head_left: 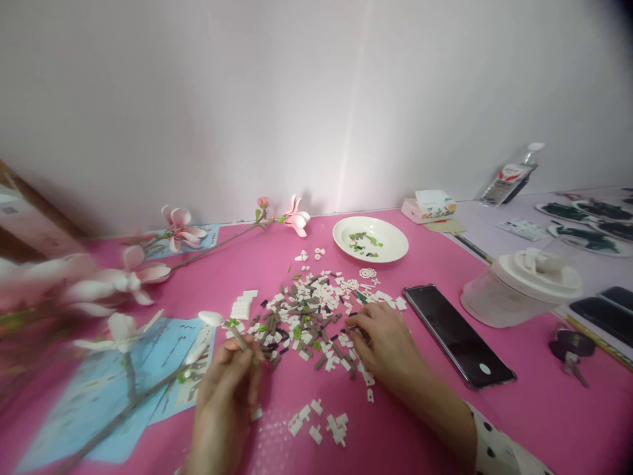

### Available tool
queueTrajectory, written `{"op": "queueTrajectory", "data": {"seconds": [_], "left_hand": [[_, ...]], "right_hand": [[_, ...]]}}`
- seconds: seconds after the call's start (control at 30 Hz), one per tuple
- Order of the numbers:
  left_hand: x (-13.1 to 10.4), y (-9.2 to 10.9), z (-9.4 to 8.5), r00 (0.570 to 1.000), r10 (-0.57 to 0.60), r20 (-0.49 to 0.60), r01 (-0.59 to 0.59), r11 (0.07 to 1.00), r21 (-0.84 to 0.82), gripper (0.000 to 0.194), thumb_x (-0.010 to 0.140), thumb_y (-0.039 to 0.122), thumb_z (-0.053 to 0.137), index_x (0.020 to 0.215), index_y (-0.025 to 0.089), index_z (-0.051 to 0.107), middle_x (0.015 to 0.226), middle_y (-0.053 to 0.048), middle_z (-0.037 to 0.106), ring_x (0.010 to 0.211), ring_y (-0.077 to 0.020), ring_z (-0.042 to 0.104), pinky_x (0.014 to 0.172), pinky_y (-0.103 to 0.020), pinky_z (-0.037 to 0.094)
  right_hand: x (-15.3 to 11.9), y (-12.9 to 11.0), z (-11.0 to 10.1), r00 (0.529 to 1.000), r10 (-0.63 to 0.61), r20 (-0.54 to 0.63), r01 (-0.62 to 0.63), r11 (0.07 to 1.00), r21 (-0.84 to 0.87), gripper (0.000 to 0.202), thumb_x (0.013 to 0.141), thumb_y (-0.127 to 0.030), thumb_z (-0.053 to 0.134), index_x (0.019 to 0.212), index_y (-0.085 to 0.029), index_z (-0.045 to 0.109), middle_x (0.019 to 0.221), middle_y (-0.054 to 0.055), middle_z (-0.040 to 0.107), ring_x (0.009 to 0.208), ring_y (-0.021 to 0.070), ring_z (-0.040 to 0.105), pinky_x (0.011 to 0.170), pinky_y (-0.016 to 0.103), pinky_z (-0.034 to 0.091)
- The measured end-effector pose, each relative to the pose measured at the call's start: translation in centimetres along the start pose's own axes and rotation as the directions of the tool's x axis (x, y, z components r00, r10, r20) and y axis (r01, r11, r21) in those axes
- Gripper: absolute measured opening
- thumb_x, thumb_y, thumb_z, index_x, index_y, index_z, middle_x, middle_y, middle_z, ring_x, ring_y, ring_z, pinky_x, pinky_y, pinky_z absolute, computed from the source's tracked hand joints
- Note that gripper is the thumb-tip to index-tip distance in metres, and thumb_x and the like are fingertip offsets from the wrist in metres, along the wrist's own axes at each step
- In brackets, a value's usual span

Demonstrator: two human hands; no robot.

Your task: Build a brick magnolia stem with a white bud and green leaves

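Observation:
My left hand (225,389) is closed around a grey-brown toy stem piece (240,336) with a small green part at its upper end. A white petal piece (211,318) shows just beyond that end. My right hand (383,340) rests at the right side of a loose pile of small building bricks (306,307), fingers bent and a little apart. The fingertips touch the pile, and I see nothing held between them. White, grey-brown, black and green bricks make up the pile. Several white bricks (339,429) lie nearer to me.
Pink magnolia branches (180,231) and a white flower branch (123,333) lie left, over blue printed sheets (168,346). Behind the pile stands a white plate (395,247) with green pieces. To the right are a phone (455,336), a lidded cup (494,297), keys (573,363) and a tissue pack (435,204).

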State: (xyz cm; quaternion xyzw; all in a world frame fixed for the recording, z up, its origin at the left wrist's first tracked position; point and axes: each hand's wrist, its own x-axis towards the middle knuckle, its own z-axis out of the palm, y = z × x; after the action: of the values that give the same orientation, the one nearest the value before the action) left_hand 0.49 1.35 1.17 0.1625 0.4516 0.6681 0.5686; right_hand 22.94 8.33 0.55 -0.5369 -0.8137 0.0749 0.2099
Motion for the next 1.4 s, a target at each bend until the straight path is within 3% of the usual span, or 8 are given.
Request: {"op": "queueTrajectory", "data": {"seconds": [0.13, 0.3, 0.57, 0.77, 1.0, 1.13, 1.23, 1.4], "left_hand": [[0.0, -0.2, 0.1, 1.0, 0.021, -0.008, -0.021, 1.0, 0.014, 0.023, 0.064, 0.018, 0.077, 0.078, 0.019, 0.059, 0.07, 0.005, 0.064, 0.038, -0.0047, 0.041, 0.035, -0.016, 0.036], [-0.1, -0.2, 0.1, 0.998, -0.019, 0.059, 0.016, 0.998, 0.055, 0.021, 0.068, 0.022, 0.075, 0.083, 0.018, 0.062, 0.068, 0.004, 0.064, 0.036, -0.0043, 0.039, 0.038, -0.018, 0.038], [-0.2, -0.1, 0.2, 0.998, -0.031, 0.046, 0.028, 0.998, 0.054, 0.021, 0.066, 0.021, 0.076, 0.082, 0.019, 0.063, 0.071, 0.003, 0.065, 0.037, -0.004, 0.039, 0.042, -0.018, 0.04], [-0.1, -0.5, -0.2, 0.996, -0.027, 0.087, 0.017, 0.994, 0.104, 0.013, 0.077, 0.023, 0.069, 0.084, 0.019, 0.059, 0.07, 0.004, 0.063, 0.039, -0.0049, 0.037, 0.038, -0.017, 0.034], [-0.2, -0.2, 0.0, 0.997, -0.014, 0.077, 0.008, 0.996, 0.086, 0.019, 0.07, 0.018, 0.072, 0.082, 0.02, 0.058, 0.073, 0.004, 0.063, 0.039, -0.0032, 0.037, 0.046, -0.017, 0.04], [-0.2, -0.4, -0.3, 0.991, -0.002, 0.135, -0.013, 0.994, 0.113, 0.01, 0.078, 0.018, 0.064, 0.085, 0.02, 0.057, 0.072, 0.003, 0.063, 0.038, -0.0031, 0.038, 0.038, -0.015, 0.029], [-0.1, -0.5, -0.5, 0.989, 0.002, 0.147, -0.021, 0.992, 0.125, 0.008, 0.081, 0.021, 0.063, 0.085, 0.02, 0.057, 0.073, 0.003, 0.064, 0.037, -0.0026, 0.038, 0.04, -0.015, 0.032], [-0.1, -0.6, -0.7, 0.995, -0.034, 0.098, 0.022, 0.993, 0.12, 0.017, 0.076, 0.024, 0.072, 0.086, 0.019, 0.059, 0.085, 0.001, 0.066, 0.04, -0.0025, 0.04, 0.048, -0.017, 0.043]], "right_hand": [[0.0, -0.1, 0.3, 1.0, -0.011, 0.018, 0.011, 1.0, -0.018, 0.014, 0.085, -0.015, 0.057, 0.08, -0.02, 0.07, 0.079, 0.006, 0.059, 0.08, 0.0231, 0.051, 0.072, 0.036, 0.037], [0.0, 0.0, 0.8, 1.0, -0.012, 0.013, 0.012, 1.0, -0.02, 0.015, 0.083, -0.012, 0.058, 0.072, -0.018, 0.065, 0.078, 0.006, 0.058, 0.079, 0.0222, 0.049, 0.071, 0.035, 0.036], [-0.2, 0.1, 0.6, 1.0, -0.015, -0.001, 0.015, 1.0, 0.016, 0.014, 0.084, -0.012, 0.059, 0.073, -0.018, 0.065, 0.078, 0.006, 0.059, 0.08, 0.0232, 0.049, 0.072, 0.036, 0.036], [0.0, -0.5, 0.1, 0.999, -0.031, -0.04, 0.035, 0.993, 0.114, 0.016, 0.086, -0.013, 0.055, 0.073, -0.018, 0.062, 0.081, 0.007, 0.06, 0.081, 0.0225, 0.051, 0.074, 0.036, 0.038], [-0.4, -1.1, 0.1, 0.996, -0.005, -0.087, 0.029, 0.963, 0.269, 0.011, 0.089, -0.018, 0.051, 0.085, -0.02, 0.061, 0.081, 0.003, 0.065, 0.076, 0.0192, 0.058, 0.068, 0.032, 0.044], [-0.7, -1.6, 0.4, 0.996, 0.086, -0.009, -0.07, 0.864, 0.499, 0.003, 0.083, -0.019, 0.06, 0.084, -0.022, 0.061, 0.083, 0.001, 0.067, 0.068, 0.0158, 0.061, 0.058, 0.026, 0.046], [-0.8, -2.3, 0.4, 0.99, 0.129, 0.057, -0.134, 0.732, 0.667, 0.009, 0.078, -0.018, 0.065, 0.085, -0.021, 0.062, 0.088, 0.002, 0.068, 0.061, 0.013, 0.06, 0.053, 0.024, 0.046], [-0.9, -3.1, 0.0, 0.999, 0.042, -0.007, -0.023, 0.664, 0.748, 0.004, 0.076, -0.019, 0.067, 0.079, -0.02, 0.064, 0.078, 0.002, 0.067, 0.07, 0.0149, 0.062, 0.061, 0.024, 0.05]]}}
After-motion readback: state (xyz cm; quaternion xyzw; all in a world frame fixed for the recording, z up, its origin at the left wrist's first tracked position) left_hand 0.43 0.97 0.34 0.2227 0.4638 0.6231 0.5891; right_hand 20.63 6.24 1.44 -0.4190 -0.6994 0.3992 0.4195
